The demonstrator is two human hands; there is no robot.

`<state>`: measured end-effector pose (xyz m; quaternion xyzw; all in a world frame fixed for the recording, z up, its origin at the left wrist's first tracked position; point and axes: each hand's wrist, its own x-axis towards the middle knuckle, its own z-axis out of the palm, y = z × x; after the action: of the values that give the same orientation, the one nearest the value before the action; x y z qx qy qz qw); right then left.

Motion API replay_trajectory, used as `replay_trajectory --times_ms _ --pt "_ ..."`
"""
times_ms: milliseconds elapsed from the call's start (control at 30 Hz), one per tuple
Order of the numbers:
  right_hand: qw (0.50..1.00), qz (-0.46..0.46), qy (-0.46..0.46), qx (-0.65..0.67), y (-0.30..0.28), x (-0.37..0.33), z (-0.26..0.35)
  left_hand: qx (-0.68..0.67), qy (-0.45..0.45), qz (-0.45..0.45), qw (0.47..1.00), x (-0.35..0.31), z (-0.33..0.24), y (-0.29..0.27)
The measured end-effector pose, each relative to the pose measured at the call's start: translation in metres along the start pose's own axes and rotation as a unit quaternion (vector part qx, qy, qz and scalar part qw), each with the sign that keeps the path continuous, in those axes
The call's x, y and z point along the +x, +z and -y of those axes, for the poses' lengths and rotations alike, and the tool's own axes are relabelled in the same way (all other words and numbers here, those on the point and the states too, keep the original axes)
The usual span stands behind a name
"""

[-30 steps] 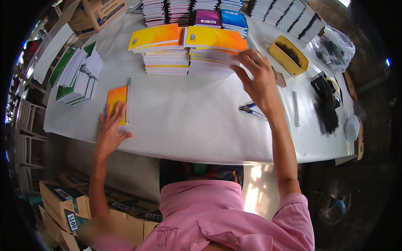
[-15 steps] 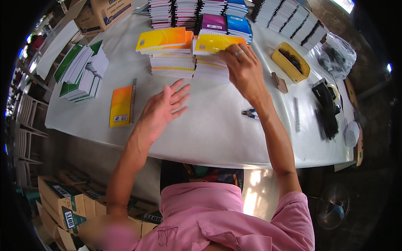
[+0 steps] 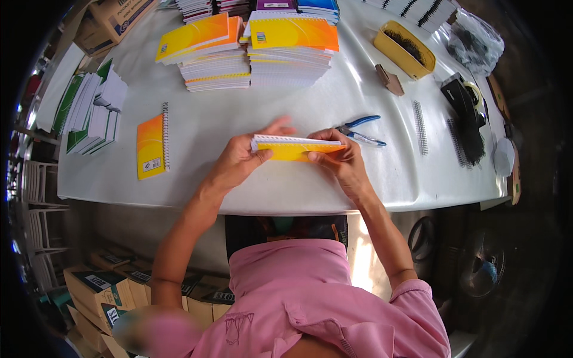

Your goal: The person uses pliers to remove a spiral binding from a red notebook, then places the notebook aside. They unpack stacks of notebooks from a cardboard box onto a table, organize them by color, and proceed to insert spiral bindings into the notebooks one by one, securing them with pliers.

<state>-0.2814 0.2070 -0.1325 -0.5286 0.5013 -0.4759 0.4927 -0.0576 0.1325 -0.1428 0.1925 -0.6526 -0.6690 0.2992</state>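
Observation:
Between my hands, above the table's front part, is a thin notebook with a yellow-and-orange cover (image 3: 292, 152), its white page edges facing up. My left hand (image 3: 239, 160) grips its left end, the thumb on the cover and some fingers raised and blurred behind. My right hand (image 3: 345, 166) pinches the right end, thumb in front. Just beyond my right hand lie blue-handled pliers (image 3: 365, 121). A yellow-orange notebook with a wire spiral (image 3: 150, 146) lies to the left. Further back stand a left stack (image 3: 200, 39) and a right stack (image 3: 292, 34) of similar notebooks.
Green-covered books (image 3: 92, 119) are piled at the left, near a cardboard box (image 3: 116, 24). On the right are a yellow tub (image 3: 382, 39) of dark pieces, a brown block (image 3: 390, 80), a loose wire coil (image 3: 420, 128), a black tape dispenser (image 3: 458, 98) and a plastic bag (image 3: 477, 39).
My right hand has brought a notebook from the right stack toward me. My left hand, previously empty with fingers spread, now grips its other end. The pliers have come into fuller view.

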Motion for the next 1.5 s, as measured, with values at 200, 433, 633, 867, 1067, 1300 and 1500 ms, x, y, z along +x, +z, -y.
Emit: replay_trajectory --times_ms 200,433,633,867,1067,1300,1500 --pt "0.995 -0.027 -0.048 0.084 0.017 0.004 -0.007 0.006 0.036 -0.096 0.995 -0.012 0.009 0.016" --pt "0.998 -0.017 -0.055 0.036 0.022 -0.002 -0.02 0.069 0.084 -0.144 0.984 -0.013 -0.003 0.014" --pt "0.998 -0.053 -0.022 0.027 0.024 -0.003 -0.019 0.524 0.157 -0.143 0.825 0.009 -0.051 0.047" --pt "0.901 -0.112 -0.27 -0.32 -0.136 0.04 -0.028 0.619 0.014 0.017 0.785 0.032 -0.037 0.059" --pt "0.667 -0.374 0.113 -0.635 -0.267 0.049 -0.044 0.598 0.018 0.042 0.8 0.035 -0.045 0.055" --pt "0.729 -0.324 0.024 -0.603 -0.267 0.05 -0.023 0.615 0.012 0.063 0.786 0.038 -0.046 0.048" --pt "0.75 -0.256 -0.153 -0.59 -0.192 0.036 0.018 0.614 0.01 0.055 0.787 0.041 -0.042 0.047"
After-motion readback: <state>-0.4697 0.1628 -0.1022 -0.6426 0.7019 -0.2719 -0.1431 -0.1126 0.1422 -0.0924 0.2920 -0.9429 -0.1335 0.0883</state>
